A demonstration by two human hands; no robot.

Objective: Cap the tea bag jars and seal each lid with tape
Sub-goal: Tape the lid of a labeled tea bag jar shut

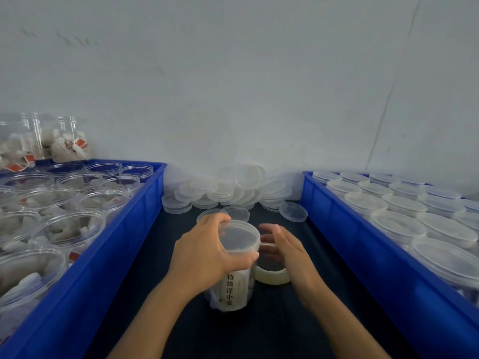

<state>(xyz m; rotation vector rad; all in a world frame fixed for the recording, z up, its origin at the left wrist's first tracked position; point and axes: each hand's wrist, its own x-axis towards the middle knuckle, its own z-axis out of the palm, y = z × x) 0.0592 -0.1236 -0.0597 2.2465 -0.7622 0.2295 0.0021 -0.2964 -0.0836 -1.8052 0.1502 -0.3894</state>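
A clear jar [234,291] with a white label of black characters stands on the dark table between two blue crates. A translucent lid [239,235] sits on its mouth. My left hand [204,251] grips the lid and jar top, thumb at the near rim and fingers curled over the far rim. To the right of the jar, my right hand [285,248] rests with straight fingers on a roll of clear tape [272,277]. The tape roll lies flat on the table against the jar's right side.
The left blue crate [124,244] holds several uncapped jars of tea bags. The right blue crate [350,244] holds several capped jars. A heap of loose lids [228,189] lies at the back against the white wall. More filled jars [44,138] stand far left.
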